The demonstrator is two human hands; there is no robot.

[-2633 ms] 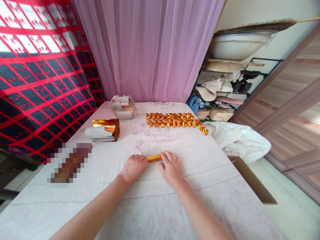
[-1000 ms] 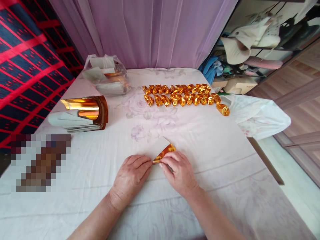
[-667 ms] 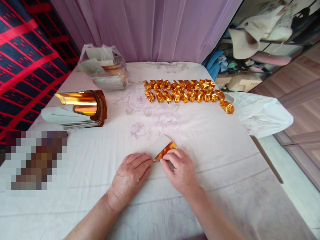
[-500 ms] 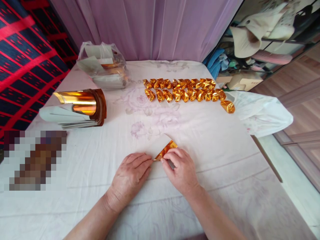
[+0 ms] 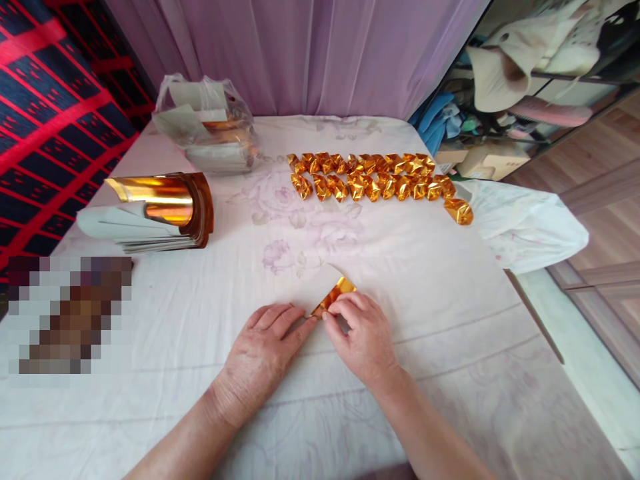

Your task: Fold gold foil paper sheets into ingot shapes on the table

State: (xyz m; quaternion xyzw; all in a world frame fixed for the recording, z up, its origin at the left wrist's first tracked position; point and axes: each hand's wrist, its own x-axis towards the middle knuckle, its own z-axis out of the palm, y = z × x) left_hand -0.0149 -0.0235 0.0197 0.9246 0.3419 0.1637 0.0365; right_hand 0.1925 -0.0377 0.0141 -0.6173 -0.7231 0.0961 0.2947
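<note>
On the table in front of me lies a sheet of foil paper [image 5: 337, 293], gold on one face and white on the other, partly folded over. My right hand [image 5: 363, 333] is closed on its right side, thumb and forefinger pinching the gold fold near the bottom corner. My left hand [image 5: 267, 340] rests flat at the sheet's lower left, fingers stretched out and the thumb tip touching that corner. The fingers hide part of the paper's lower edge. Farther back, two rows of crumpled-looking folded gold foil pieces [image 5: 373, 188] line the table, with one single piece [image 5: 459, 211] at the right end.
A curled stack of gold foil sheets [image 5: 170, 200] stands at the left. Behind it is a clear plastic bag [image 5: 205, 127] of more sheets. A white plastic bag [image 5: 535, 227] hangs by the right table edge, near a cluttered shelf [image 5: 520, 93]. A blurred patch [image 5: 75, 313] covers something at left.
My left thumb has slid right along the paper's lower corner, towards my right fingers. My right hand keeps its pinch. The whole view has shifted slightly.
</note>
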